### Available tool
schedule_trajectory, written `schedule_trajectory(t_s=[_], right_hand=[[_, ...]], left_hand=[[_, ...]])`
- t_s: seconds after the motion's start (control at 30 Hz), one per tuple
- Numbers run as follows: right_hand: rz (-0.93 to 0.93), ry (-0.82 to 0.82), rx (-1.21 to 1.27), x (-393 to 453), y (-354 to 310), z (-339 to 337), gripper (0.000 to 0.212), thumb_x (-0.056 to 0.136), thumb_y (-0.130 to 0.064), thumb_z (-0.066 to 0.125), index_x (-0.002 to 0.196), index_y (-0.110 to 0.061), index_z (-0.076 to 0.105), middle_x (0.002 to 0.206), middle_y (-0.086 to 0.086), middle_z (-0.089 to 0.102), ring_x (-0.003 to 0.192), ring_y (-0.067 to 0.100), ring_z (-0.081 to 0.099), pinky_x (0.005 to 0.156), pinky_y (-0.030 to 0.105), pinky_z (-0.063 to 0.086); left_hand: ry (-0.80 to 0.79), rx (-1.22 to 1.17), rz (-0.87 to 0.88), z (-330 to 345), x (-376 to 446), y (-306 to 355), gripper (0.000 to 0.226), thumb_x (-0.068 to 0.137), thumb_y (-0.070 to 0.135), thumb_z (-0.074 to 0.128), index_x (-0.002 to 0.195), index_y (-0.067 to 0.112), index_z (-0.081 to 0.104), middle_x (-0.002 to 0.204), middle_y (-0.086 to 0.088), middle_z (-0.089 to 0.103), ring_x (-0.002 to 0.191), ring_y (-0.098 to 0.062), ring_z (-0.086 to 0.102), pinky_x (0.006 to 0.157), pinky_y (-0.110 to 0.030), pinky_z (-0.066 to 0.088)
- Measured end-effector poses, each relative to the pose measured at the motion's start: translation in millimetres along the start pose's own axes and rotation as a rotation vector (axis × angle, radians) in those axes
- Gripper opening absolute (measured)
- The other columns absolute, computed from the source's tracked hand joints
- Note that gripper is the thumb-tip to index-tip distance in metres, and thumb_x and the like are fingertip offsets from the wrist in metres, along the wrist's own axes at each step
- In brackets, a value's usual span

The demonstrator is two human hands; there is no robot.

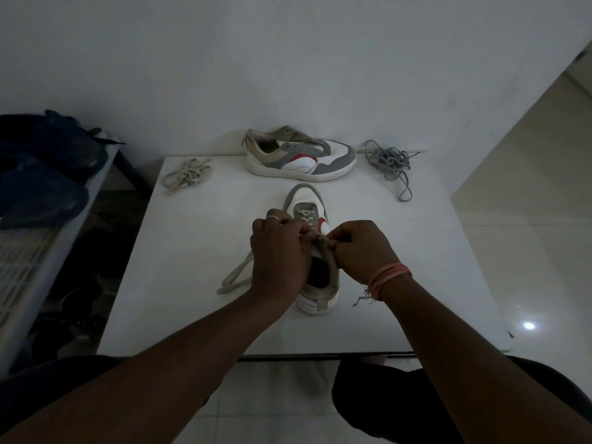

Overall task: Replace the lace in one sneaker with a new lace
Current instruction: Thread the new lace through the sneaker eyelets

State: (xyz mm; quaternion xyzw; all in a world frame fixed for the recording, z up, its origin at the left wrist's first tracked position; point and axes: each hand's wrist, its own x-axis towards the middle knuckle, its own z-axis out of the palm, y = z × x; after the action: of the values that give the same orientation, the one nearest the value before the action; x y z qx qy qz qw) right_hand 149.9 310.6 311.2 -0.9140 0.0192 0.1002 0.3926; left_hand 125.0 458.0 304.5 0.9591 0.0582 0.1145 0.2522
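A white, grey and red sneaker (307, 203) stands in the middle of the white table (192, 251), toe pointing away from me. Its beige lace (235, 275) crosses the lower eyelets and trails off in a loop to the left. My left hand (277, 251) grips the lace at the upper eyelets. My right hand (362, 248) pinches the lace and the shoe's collar from the right. Both hands hide the top eyelets.
A second, unlaced sneaker (301, 158) lies on its side at the table's far edge against the wall. A loose beige lace (187, 176) lies far left, a bundled grey-blue lace (389, 161) far right. Dark bags (41, 174) sit on a rack to the left.
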Motion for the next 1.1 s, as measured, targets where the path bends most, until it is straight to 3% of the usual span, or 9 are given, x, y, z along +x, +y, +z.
schedule_trajectory(t_s=[0.23, 0.4, 0.63, 0.77, 0.9, 1.0, 1.1], right_hand=[[0.013, -0.006, 0.062, -3, -1, -2, 0.014, 0.088, -0.013, 0.065, 0.086, -0.016, 0.079, 0.076, -0.003, 0.071, 0.073, 0.014, 0.067, 0.073, 0.032, 0.058], [0.013, -0.011, 0.065, -4, -2, 0, 0.013, 0.087, -0.014, 0.066, 0.085, -0.014, 0.079, 0.075, 0.001, 0.072, 0.073, 0.018, 0.069, 0.076, 0.038, 0.06], [-0.06, -0.049, 0.041, 1, 4, 2, 0.011, 0.088, -0.016, 0.068, 0.094, -0.018, 0.076, 0.085, -0.003, 0.072, 0.076, 0.015, 0.069, 0.078, 0.038, 0.061], [-0.065, -0.097, 0.065, 0, 6, 1, 0.017, 0.092, -0.011, 0.065, 0.104, -0.016, 0.075, 0.089, -0.001, 0.072, 0.071, 0.017, 0.071, 0.07, 0.036, 0.063], [-0.028, -0.092, 0.102, -1, 5, 3, 0.014, 0.091, -0.01, 0.066, 0.096, -0.018, 0.076, 0.082, 0.0, 0.074, 0.068, 0.02, 0.073, 0.068, 0.038, 0.063], [-0.009, -0.098, 0.121, 0, 5, 3, 0.015, 0.092, -0.009, 0.065, 0.094, -0.018, 0.076, 0.08, 0.003, 0.074, 0.069, 0.022, 0.073, 0.066, 0.039, 0.064], [-0.01, -0.117, 0.125, 0, 4, 4, 0.014, 0.093, -0.011, 0.064, 0.095, -0.018, 0.076, 0.082, 0.003, 0.074, 0.07, 0.022, 0.074, 0.068, 0.039, 0.064]], left_hand=[[0.019, 0.143, 0.13, 1, -7, -2, 0.018, 0.092, 0.031, 0.068, 0.1, 0.015, 0.074, 0.116, -0.008, 0.062, 0.101, -0.027, 0.052, 0.077, -0.03, 0.038], [0.059, 0.179, 0.157, 3, -11, -3, 0.018, 0.09, 0.031, 0.069, 0.096, 0.015, 0.072, 0.111, -0.008, 0.062, 0.096, -0.029, 0.054, 0.073, -0.036, 0.041], [0.082, 0.24, 0.095, 2, -7, -4, 0.018, 0.092, 0.037, 0.067, 0.095, 0.02, 0.072, 0.108, -0.003, 0.065, 0.097, -0.027, 0.055, 0.077, -0.037, 0.035], [0.018, 0.228, 0.025, 1, -2, -1, 0.021, 0.093, 0.041, 0.063, 0.094, 0.023, 0.073, 0.107, 0.0, 0.065, 0.099, -0.026, 0.053, 0.077, -0.035, 0.028], [-0.07, 0.25, -0.007, 0, 2, 3, 0.017, 0.096, 0.037, 0.061, 0.1, 0.029, 0.075, 0.107, 0.002, 0.063, 0.102, -0.023, 0.053, 0.078, -0.035, 0.03], [-0.164, 0.229, 0.018, -3, 1, 0, 0.021, 0.096, 0.03, 0.059, 0.111, 0.034, 0.074, 0.115, 0.003, 0.06, 0.108, -0.023, 0.052, 0.085, -0.037, 0.037], [-0.123, 0.316, 0.112, -8, 3, -5, 0.022, 0.098, 0.032, 0.057, 0.112, 0.034, 0.073, 0.117, 0.003, 0.061, 0.108, -0.022, 0.051, 0.085, -0.036, 0.038]])
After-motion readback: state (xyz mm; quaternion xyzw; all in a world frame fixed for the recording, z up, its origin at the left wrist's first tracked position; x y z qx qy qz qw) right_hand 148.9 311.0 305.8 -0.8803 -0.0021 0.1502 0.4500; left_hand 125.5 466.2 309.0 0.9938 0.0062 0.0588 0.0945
